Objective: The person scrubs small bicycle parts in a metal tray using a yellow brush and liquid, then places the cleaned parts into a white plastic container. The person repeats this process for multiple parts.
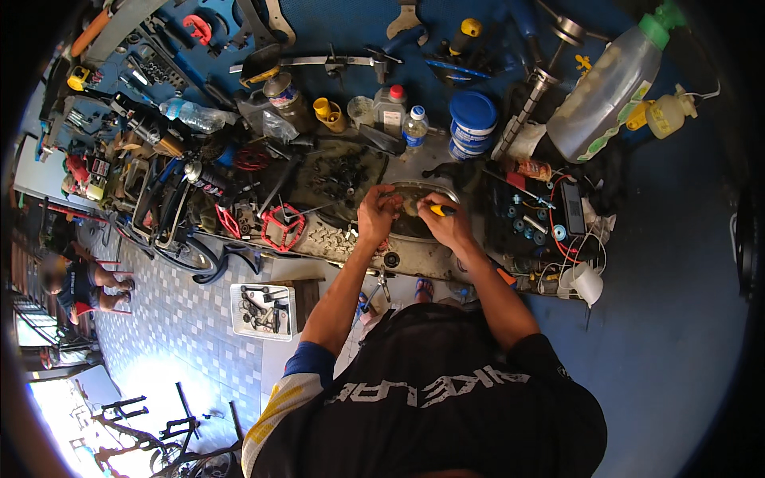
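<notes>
- Cluttered workbench [446, 263] spans mid-frame.
- Your left hand [376, 213], fingers curled, grips the metal tray [414, 191] rim.
- Your right hand [446, 225] is clamped on a yellow-handled tool [440, 210].

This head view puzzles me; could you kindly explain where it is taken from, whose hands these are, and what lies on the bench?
The picture comes from a wide fisheye camera worn on a person's head, looking down, so straight edges bend near the rim. No machine is at work: the two bare forearms rising from the lower edge belong to the wearer. The left hand grips something small that I cannot make out, over a shallow metal tray. The right hand holds a yellow-handled tool pointed toward it. Both work on a crowded workbench: red bicycle pedals, a blue tub, small bottles and a big plastic bottle with a green cap lie there. A white tray of tools sits lower left. Another person sits far left on the tiled floor.
</notes>
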A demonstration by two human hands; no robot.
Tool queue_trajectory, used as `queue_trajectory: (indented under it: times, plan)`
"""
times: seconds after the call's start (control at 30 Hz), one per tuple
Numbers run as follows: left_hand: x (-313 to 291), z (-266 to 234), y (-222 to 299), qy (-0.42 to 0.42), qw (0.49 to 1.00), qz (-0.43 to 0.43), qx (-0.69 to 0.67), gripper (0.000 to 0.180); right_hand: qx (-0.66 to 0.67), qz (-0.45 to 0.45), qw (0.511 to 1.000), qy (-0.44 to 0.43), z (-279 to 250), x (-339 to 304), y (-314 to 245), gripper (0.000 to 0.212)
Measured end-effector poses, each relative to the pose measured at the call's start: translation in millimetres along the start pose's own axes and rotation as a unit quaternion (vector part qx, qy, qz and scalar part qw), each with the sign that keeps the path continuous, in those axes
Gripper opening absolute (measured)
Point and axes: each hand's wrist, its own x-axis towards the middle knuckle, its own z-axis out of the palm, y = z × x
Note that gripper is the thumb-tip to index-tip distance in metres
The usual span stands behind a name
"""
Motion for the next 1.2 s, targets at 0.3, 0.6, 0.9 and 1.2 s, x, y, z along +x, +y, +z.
queue_trajectory:
  times: [0.3, 0.6, 0.9, 1.2]
  plan:
    - [0.5, -0.7, 6.6, 0.030, 0.999, -0.033, -0.019, 0.028, 0.024, -0.090, 0.996, -0.012, 7.4, -7.4, -3.6, 0.022]
    - [5.7, -8.8, -7.8, -0.046, 0.983, -0.133, -0.116, 0.024, -0.047, -0.130, 0.987, -0.084, -17.3, 4.7, 3.5, 0.028]
    - [5.4, -20.9, -17.5, -0.068, 0.974, -0.170, -0.133, 0.022, -0.050, -0.175, 0.976, -0.120, -22.4, 7.7, -1.3, 0.027]
    - [1.0, -18.6, -10.2, -0.059, 0.953, -0.192, -0.229, 0.023, -0.109, -0.127, 0.982, -0.086, -34.2, 8.8, 32.4, 0.024]
